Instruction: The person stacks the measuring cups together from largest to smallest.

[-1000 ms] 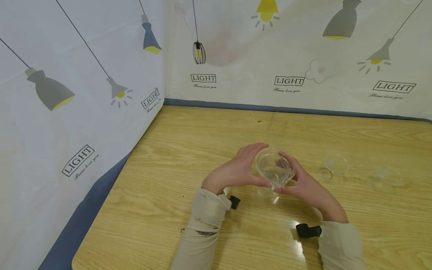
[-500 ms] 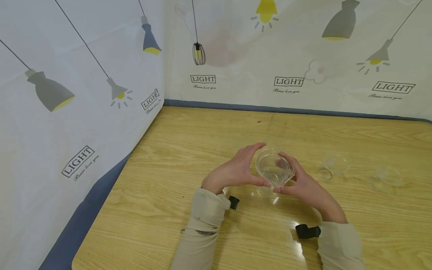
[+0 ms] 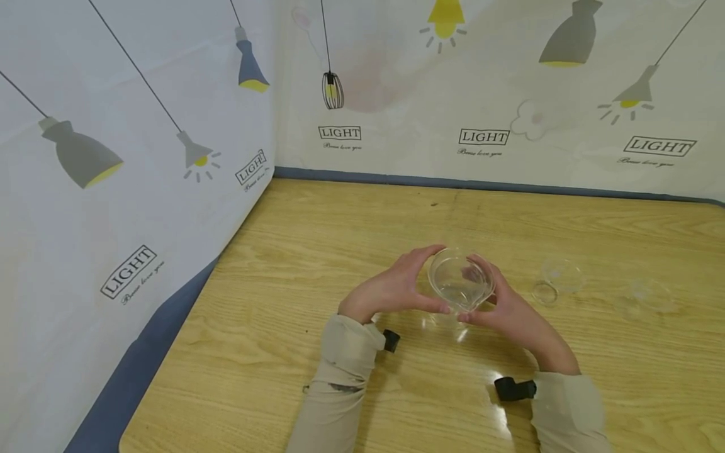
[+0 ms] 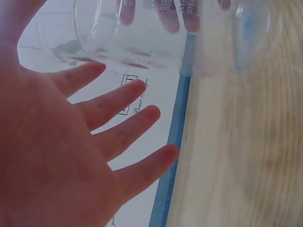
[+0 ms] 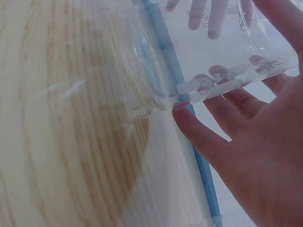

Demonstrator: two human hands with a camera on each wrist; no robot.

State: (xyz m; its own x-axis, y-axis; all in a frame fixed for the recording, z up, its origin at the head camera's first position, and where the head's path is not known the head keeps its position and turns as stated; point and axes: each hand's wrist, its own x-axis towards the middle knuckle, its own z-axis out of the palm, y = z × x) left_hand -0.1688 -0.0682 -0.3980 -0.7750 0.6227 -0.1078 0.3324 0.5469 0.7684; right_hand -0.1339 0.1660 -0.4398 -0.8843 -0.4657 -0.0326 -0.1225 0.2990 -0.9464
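A large clear glass beaker (image 3: 460, 286) stands upright over the table between the two hands, its spout toward the wearer. My right hand (image 3: 512, 308) holds it from the right, thumb on the near side; in the right wrist view its fingertips lie along the wall of the beaker (image 5: 196, 61). On the other side my left hand (image 3: 396, 283) stands spread around the glass. From the left wrist, the left fingers (image 4: 125, 94) look straight and fanned out beside the beaker, and printed graduation numbers show on the glass.
Two more clear glass vessels stand to the right on the wooden table (image 3: 272, 264): one glass vessel (image 3: 561, 275) nearer the right hand, another glass vessel (image 3: 648, 296) farther right. White sheeting (image 3: 396, 82) printed with lamps rises behind and on the left.
My left hand has eased slightly away from the beaker, its thumb and fingers shifting left. The right hand and the beaker have stayed nearly still.
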